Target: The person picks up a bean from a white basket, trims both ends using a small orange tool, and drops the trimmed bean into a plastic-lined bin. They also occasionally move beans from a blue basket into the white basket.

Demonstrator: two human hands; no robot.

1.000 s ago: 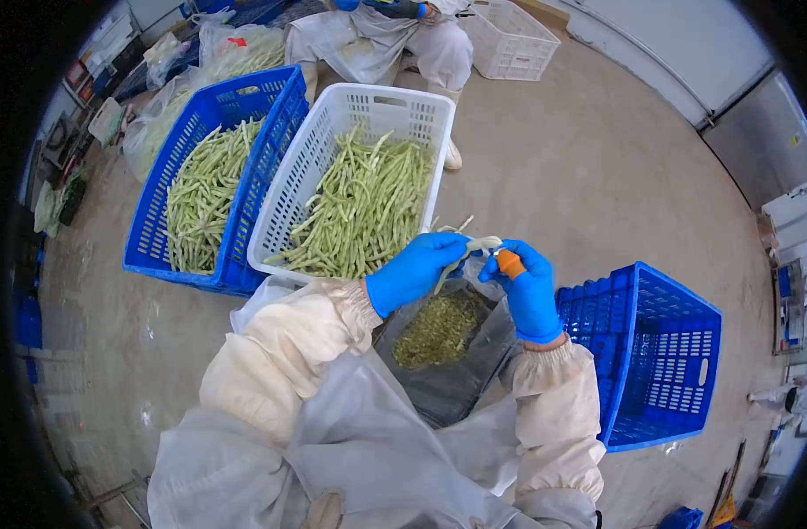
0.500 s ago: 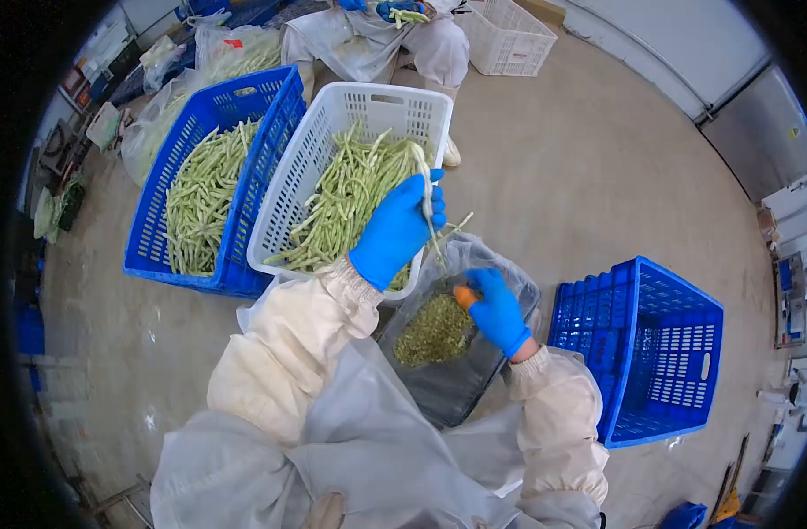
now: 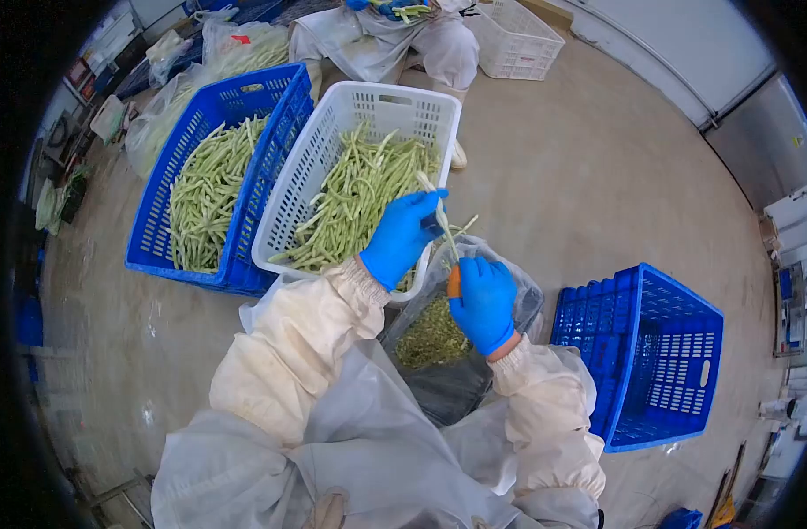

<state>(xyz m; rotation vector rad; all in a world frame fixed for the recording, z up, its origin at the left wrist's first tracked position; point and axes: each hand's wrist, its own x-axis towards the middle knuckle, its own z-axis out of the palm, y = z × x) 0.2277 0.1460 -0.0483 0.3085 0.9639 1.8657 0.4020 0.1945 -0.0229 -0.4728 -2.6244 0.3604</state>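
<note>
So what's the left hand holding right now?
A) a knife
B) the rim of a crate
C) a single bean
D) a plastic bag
C: the gloved left hand is closed round one pale bean, which sticks out above and below its fingers.

We cannot tell whether the right hand (image 3: 484, 304) pinches the bean (image 3: 440, 222): its lower end vanishes behind that glove. The left hand (image 3: 401, 236) holds it, but which fingers do so is too small to tell. A sleeve (image 3: 544, 397) covers part of the bag (image 3: 447, 388). The top edge cuts off the co-worker (image 3: 377, 40), and the clutter (image 3: 68, 189) at the left is blurred.
</note>
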